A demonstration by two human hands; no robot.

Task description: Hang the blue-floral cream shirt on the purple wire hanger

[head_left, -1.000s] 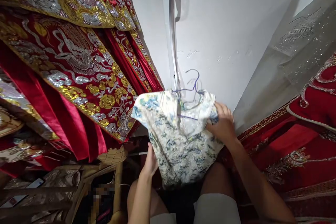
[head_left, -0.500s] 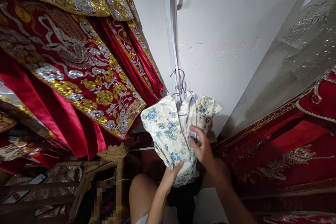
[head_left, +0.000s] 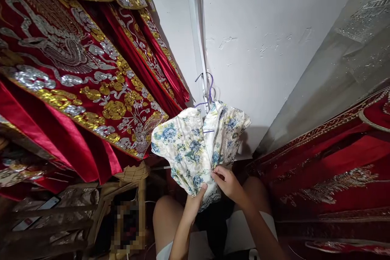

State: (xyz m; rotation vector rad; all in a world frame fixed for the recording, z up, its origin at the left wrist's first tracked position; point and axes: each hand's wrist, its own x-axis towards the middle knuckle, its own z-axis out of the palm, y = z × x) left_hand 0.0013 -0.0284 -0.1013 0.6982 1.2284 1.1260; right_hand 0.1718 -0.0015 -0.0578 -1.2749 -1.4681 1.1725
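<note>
A white floral blouse (head_left: 189, 146) with blue flowers hangs on a purple wire hanger (head_left: 211, 87) in front of me. My left hand (head_left: 196, 200) grips its lower left part, thumb on the front and the other fingers hidden behind the cloth. At the front opening, low on the blouse, my right hand (head_left: 224, 180) pinches the edge with thumb and fingertips. The hanger's hook is up by a pale metal upright. The blouse's neck stands open, showing the inside.
Red hangings (head_left: 91, 69) with gold and silver sequins fill the left. More red embroidered cloth (head_left: 329, 170) stands on the right. A white wall (head_left: 258, 48) lies behind the metal upright (head_left: 198, 28). Lower left are a wooden stool (head_left: 141, 211) and a phone (head_left: 50, 203).
My right hand has moved down and left from the blouse's right panel, its fingers closing on the front edge. The blouse has shifted slightly left; my left hand keeps its grip.
</note>
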